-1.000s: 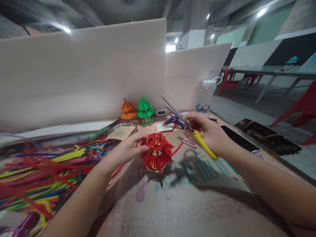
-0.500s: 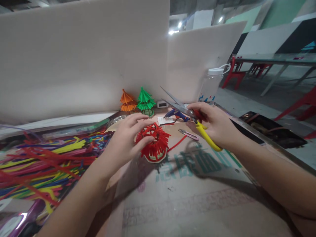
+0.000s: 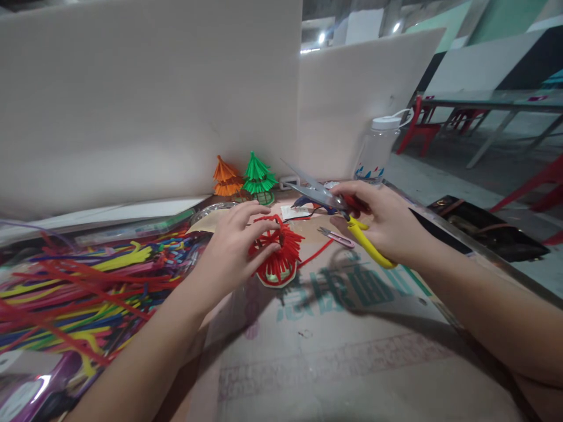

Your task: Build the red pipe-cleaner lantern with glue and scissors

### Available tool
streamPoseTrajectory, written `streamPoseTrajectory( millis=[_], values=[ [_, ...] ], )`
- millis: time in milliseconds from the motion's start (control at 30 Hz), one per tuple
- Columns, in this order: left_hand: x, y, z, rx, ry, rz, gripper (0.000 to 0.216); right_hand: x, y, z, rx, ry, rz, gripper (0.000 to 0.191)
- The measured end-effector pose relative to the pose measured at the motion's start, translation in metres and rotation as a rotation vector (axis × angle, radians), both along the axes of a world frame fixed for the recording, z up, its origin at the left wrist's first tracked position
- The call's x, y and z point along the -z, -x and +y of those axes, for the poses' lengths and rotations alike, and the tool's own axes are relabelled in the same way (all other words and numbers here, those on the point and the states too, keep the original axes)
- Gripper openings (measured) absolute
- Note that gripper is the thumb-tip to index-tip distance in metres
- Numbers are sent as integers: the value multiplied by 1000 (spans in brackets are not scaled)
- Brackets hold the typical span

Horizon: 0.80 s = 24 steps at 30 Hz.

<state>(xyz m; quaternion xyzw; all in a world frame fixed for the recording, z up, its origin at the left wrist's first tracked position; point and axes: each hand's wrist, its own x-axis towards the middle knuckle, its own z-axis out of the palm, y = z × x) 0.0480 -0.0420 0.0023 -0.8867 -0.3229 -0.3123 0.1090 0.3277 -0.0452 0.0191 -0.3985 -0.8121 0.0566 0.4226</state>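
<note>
My left hand (image 3: pixel 235 240) curves around the left side of a red fringed pipe-cleaner craft (image 3: pixel 288 249), its index finger and thumb on either side of the red strands. The craft has a pale green base edged in red and sits on the cardboard-covered table; its left part is hidden by my fingers. Held up over the table in my right hand (image 3: pixel 380 220) are scissors (image 3: pixel 367 240) with yellow handles. Their blades are parted and point left, above and behind the craft. Close by lie small pink thread snips (image 3: pixel 336 237) and a red pipe-cleaner strip (image 3: pixel 317 253).
Orange (image 3: pixel 226 177) and green pipe-cleaner trees (image 3: pixel 259 174) stand against the white partition (image 3: pixel 149 105). A blue glue gun (image 3: pixel 303 201) lies partly behind the scissors. A clear bottle (image 3: pixel 377 149) stands back right. Colourful pipe cleaners (image 3: pixel 88 287) are heaped at left.
My left finger and thumb have moved slightly right over the red craft, which now shows more fringe on its right side. The scissors' blades have come a little closer together.
</note>
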Motion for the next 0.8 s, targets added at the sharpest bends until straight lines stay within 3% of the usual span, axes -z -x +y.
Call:
streamPoseTrajectory(
  millis=[800],
  values=[
    [1,1,-1,-6,27,64,17,-3,0,-3,-5,17,-41,31]
  ],
)
